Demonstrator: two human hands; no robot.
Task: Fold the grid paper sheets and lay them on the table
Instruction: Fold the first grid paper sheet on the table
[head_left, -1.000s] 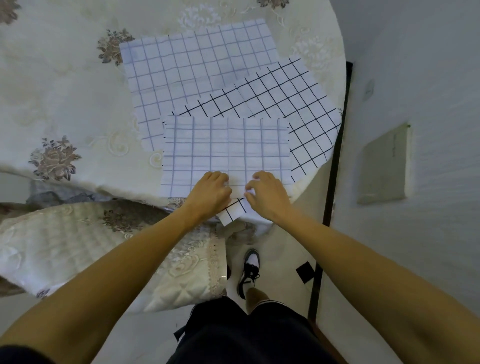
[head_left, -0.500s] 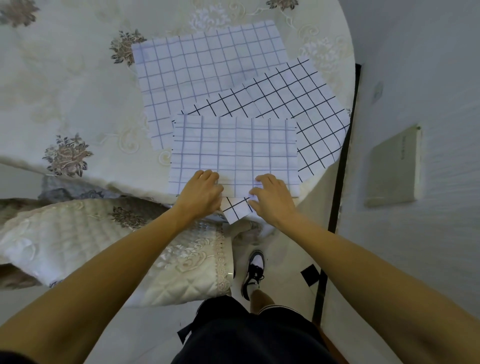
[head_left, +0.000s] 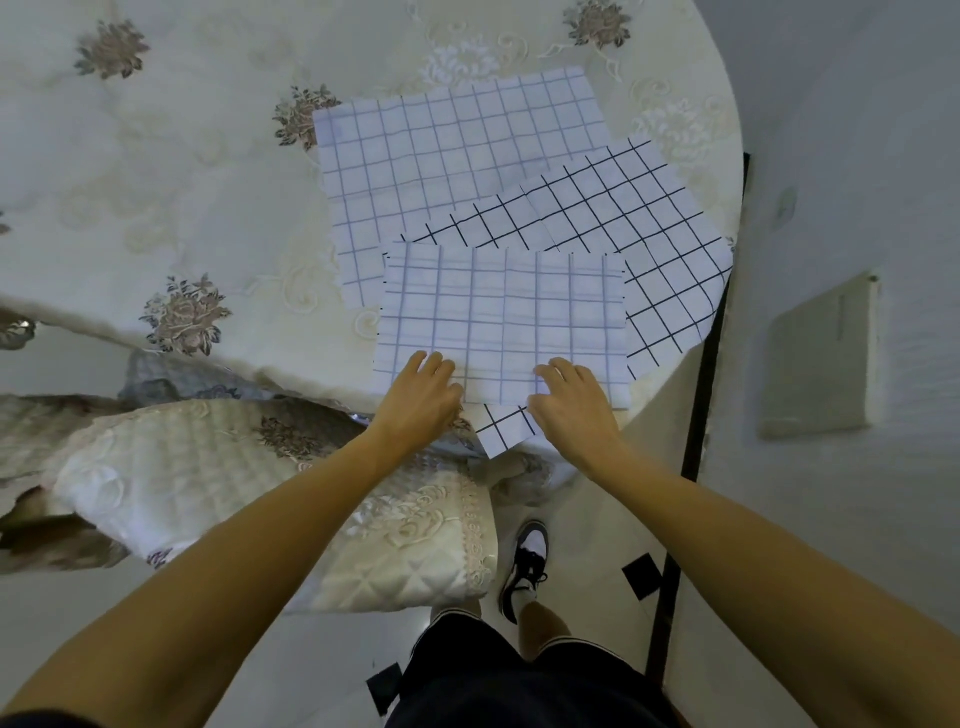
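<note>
— Blue-lined paper, the folded one: where does it lie?

— The folded sheet (head_left: 501, 322) lies flat at the near edge of the desk (head_left: 719, 130), just right of the centre of the frame. It rests on two unfolded sheets. The black-grid sheet (head_left: 649, 244) spreads up and to the right from under it. The large blue-grid sheet (head_left: 441, 156) lies further up, toward the top centre.

— And your hands?

— Both are on its lower edge. My left hand (head_left: 415, 400) lies near the lower left corner, fingers fairly straight and pressed on the paper, gripping nothing. My right hand (head_left: 571, 405) lies right of the middle of that edge, fingers spread and flat on the sheet, also gripping nothing. The two hands are apart, with a strip of that edge bare between them.

— Anything showing in that gap?

— A corner of the black-grid sheet pokes out from under the folded sheet and hangs past the desk rim.

— What else is around?

— A cream floral cloth (head_left: 156, 182) covers the desk. A quilted cushion (head_left: 260, 499) sits at the lower left of the frame, below the desk edge. My shoe (head_left: 527, 566) stands on the floor at the bottom centre.
</note>
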